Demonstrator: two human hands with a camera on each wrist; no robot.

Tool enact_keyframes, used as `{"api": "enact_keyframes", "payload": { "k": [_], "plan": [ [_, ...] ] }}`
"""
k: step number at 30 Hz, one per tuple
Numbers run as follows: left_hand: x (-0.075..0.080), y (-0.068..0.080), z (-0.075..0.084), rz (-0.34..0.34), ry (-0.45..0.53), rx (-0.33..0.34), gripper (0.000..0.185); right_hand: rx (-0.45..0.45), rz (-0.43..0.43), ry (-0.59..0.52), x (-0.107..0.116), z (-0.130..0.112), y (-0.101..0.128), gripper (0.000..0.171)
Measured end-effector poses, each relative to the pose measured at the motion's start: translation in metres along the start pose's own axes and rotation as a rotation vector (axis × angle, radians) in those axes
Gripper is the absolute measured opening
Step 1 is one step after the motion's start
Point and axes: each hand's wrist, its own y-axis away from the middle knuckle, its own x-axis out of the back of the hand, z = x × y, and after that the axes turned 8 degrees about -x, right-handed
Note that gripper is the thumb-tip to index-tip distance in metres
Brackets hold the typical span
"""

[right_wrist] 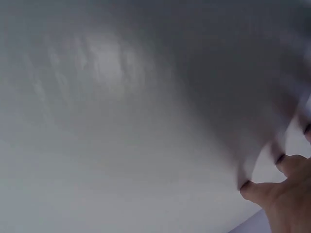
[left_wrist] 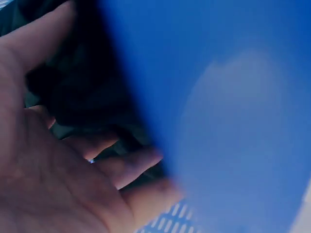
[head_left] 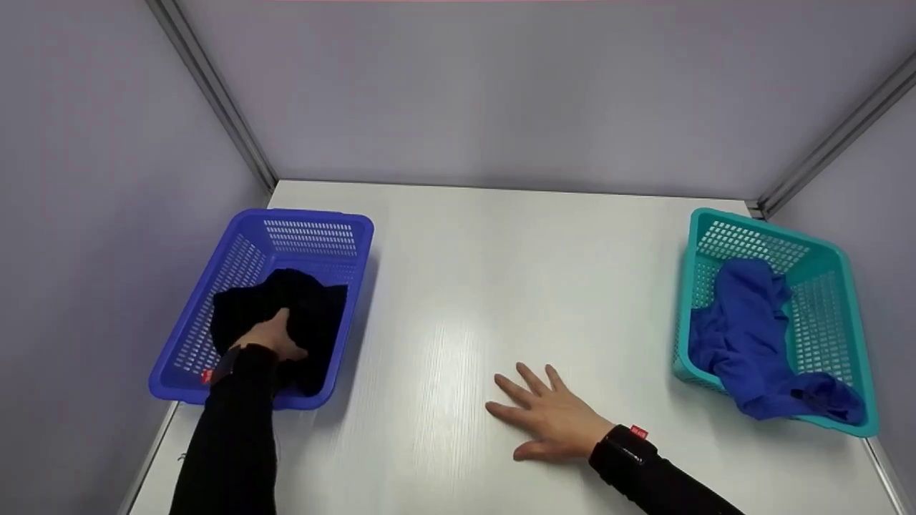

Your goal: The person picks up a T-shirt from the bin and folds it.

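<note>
Inside the blue-violet basket [head_left: 166, 383] on the left, my left hand [head_left: 270, 336] reaches down onto a crumpled black cloth [head_left: 304, 304]. From the left wrist, the hand [left_wrist: 53, 179] shows its bare palm, thumb and fingers apart, fingers slightly bent against the dark fabric [left_wrist: 82, 92]; some fingertips are out of sight. My right hand [head_left: 554, 422] is palm down with fingers spread at the white table [head_left: 458, 286]. A close look from the right wrist catches part of that hand [right_wrist: 291, 194] near the pale surface, holding nothing.
A teal basket [head_left: 862, 357] stands at the right, with a blue cloth [head_left: 744, 336] heaped in it and hanging over its near rim. Grey panels [head_left: 501, 93] wall the table at the back and both sides.
</note>
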Motion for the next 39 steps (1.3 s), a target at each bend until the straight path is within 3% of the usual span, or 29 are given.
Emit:
{"api": "enact_keyframes", "payload": {
  "k": [4,8,10,12,14,17,19,22,24,26,29,33,39],
  "plan": [
    [0.003,-0.005,0.002,0.097,-0.039,-0.047,0.061,0.001,-0.010,-0.018,0.001,0.000,0.000,0.081],
    [0.015,-0.016,0.010,0.208,-0.036,-0.089,0.054,0.001,-0.009,-0.028,0.000,0.000,0.000,0.081],
    [0.025,-0.019,0.017,0.324,0.007,-0.112,0.047,0.006,0.003,-0.029,-0.001,0.000,0.000,0.081],
    [0.035,-0.021,0.028,0.494,0.076,-0.136,0.032,0.011,0.012,-0.032,-0.002,0.000,0.000,0.081],
    [0.049,-0.020,0.046,0.700,0.160,-0.190,0.012,0.014,0.018,-0.036,-0.003,0.000,0.000,0.081],
    [0.072,-0.013,0.084,0.955,0.297,-0.323,0.012,0.012,0.016,-0.045,-0.003,0.000,0.001,0.080],
    [0.089,-0.004,0.116,1.069,0.374,-0.447,0.008,0.011,0.014,-0.043,-0.004,0.000,0.001,0.080],
    [0.108,0.011,0.169,1.161,0.460,-0.678,0.034,0.010,0.010,-0.056,-0.003,0.000,0.002,0.080],
    [0.113,0.019,0.203,1.175,0.458,-0.843,0.044,0.006,0.006,-0.067,-0.002,0.000,0.002,0.080],
    [0.110,0.022,0.233,1.152,0.445,-0.982,0.043,0.002,0.001,-0.071,-0.002,0.000,0.002,0.080],
    [0.094,0.017,0.265,1.083,0.427,-1.069,0.033,-0.004,-0.001,-0.059,-0.002,-0.001,0.000,0.080],
    [0.050,-0.009,0.282,0.980,0.460,-0.987,0.024,-0.004,0.000,-0.049,-0.001,-0.002,-0.003,0.080],
    [-0.022,-0.053,0.267,0.714,0.497,-0.750,0.024,0.011,0.019,-0.094,0.000,-0.005,-0.004,0.079]
  ]
}}
